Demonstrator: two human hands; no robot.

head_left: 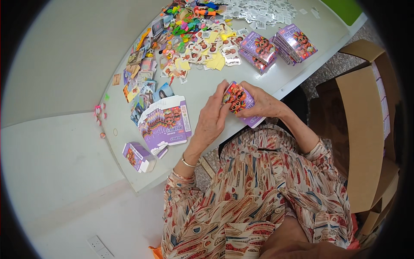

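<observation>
Between both hands, just above the table's near edge, is a small purple cardboard box (237, 100) printed with cartoon figures. My left hand (212, 114) grips its left side with bent fingers. From the right, my right hand (262, 102) holds the box with its thumb across the front. A pale flap shows at the box's lower end; its far side is hidden. Left of my left hand lies a fanned pile of flat purple boxes (166, 126). Beyond that pile's lower left corner sits another formed purple box (137, 156).
Purple boxes (260, 48) stand stacked at the far right, beside a second stack (298, 42). Small colourful toys (185, 26), stickers (211, 49), picture cards (144, 88) and small white packets (261, 11) cover the table's far side. An open brown carton (360, 129) stands to the right.
</observation>
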